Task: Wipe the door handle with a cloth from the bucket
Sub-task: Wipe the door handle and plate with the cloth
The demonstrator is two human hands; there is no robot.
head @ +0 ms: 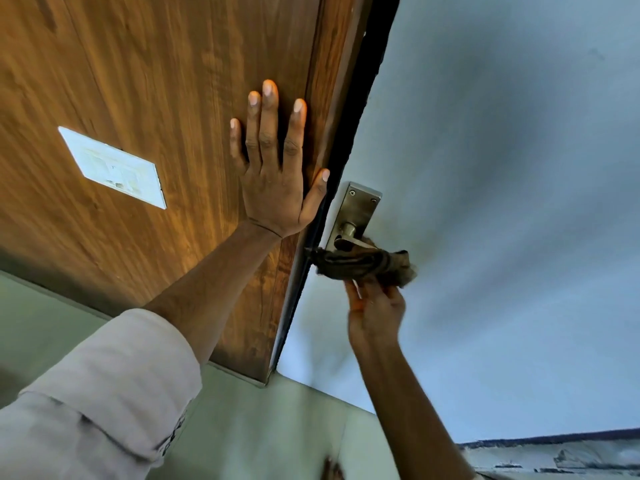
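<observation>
Door handle wipe: cloth at the lever, door braced.

Right hand (375, 308) clamps a bunched brown cloth (363, 265) from below against the brass-coloured metal lever handle (348, 242), whose long axis runs along the cloth, on its screwed backplate (360, 206). Left hand (273, 161), fingers spread flat, presses the brown wood-grain door (156, 98) just beside; white rectangular label (114, 168) well clear. Nothing obstructs.

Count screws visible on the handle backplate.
2, both at the top of the backplate: one upper left, one upper right. The cloth covers the lower end, so more may be hidden.
</observation>
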